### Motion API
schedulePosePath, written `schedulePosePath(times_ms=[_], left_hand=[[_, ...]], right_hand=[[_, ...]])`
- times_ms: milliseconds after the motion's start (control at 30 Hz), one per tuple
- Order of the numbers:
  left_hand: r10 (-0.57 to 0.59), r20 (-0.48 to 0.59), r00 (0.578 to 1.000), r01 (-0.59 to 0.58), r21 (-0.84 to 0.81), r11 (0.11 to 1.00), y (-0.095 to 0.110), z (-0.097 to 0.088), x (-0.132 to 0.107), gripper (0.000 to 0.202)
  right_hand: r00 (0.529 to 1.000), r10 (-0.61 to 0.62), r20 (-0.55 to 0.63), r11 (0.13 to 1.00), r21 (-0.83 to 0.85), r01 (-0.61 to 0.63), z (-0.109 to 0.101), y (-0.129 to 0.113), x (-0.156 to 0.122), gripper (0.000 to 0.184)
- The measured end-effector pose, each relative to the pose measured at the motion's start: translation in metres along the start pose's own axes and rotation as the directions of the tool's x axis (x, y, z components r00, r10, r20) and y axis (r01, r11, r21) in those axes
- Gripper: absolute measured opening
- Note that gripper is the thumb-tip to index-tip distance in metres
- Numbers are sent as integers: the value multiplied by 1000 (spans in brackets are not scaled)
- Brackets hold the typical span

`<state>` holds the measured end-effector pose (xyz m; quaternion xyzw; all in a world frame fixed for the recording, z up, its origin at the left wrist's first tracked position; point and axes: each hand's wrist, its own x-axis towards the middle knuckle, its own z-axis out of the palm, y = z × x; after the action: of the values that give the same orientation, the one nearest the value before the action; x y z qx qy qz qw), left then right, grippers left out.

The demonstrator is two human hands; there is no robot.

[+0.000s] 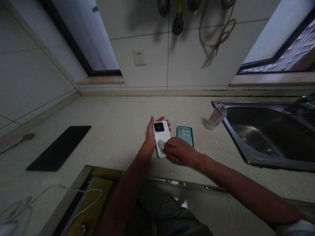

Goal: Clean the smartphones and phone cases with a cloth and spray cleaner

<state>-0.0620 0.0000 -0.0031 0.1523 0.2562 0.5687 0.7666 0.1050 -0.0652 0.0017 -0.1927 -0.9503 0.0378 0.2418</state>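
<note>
A white smartphone [162, 135] with a black camera block lies back side up across my left hand [151, 131], whose fingers curl round it from beneath. Against the lower part of its back, my right hand [180, 150] presses a small crumpled pale grey cloth or wipe [161, 145] held in closed fingers. Just right of the phone, a blue-green phone case [185, 131] rests on the counter, its lower part hidden behind my right hand and wrist.
On the counter [118, 114], a clear plastic cup [216, 117] with red print stands beside the steel sink [246, 164] at right. A black mat [61, 147] lies at left. White cable [56, 186] trails over the open drawer [98, 186]. A socket [139, 57] is on the wall.
</note>
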Motion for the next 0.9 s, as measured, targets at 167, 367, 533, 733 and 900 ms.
schedulePosePath(times_ms=[167, 367, 533, 733, 900], left_hand=[[2, -18, 1000, -2, -2, 1000, 0, 1, 0, 54], [-1, -21, 1000, 1, -2, 1000, 0, 3, -1, 54], [0, -36, 999, 0, -1, 1000, 0, 4, -2, 53], [-3, -20, 1000, 3, 6, 1000, 0, 2, -1, 55], [-8, -36, 999, 8, 15, 1000, 1, 4, -3, 53]], right_hand=[[1000, 1, 11, 1000, 0, -1, -3, 2, 0, 23], [1000, 5, 19, 1000, -5, -5, -4, 2, 0, 27], [1000, -4, 18, 1000, 1, 4, -2, 2, 0, 26], [999, 3, 37, 1000, -4, -3, -3, 1, 0, 26], [999, 1, 34, 1000, -12, 0, -3, 0, 1, 26]])
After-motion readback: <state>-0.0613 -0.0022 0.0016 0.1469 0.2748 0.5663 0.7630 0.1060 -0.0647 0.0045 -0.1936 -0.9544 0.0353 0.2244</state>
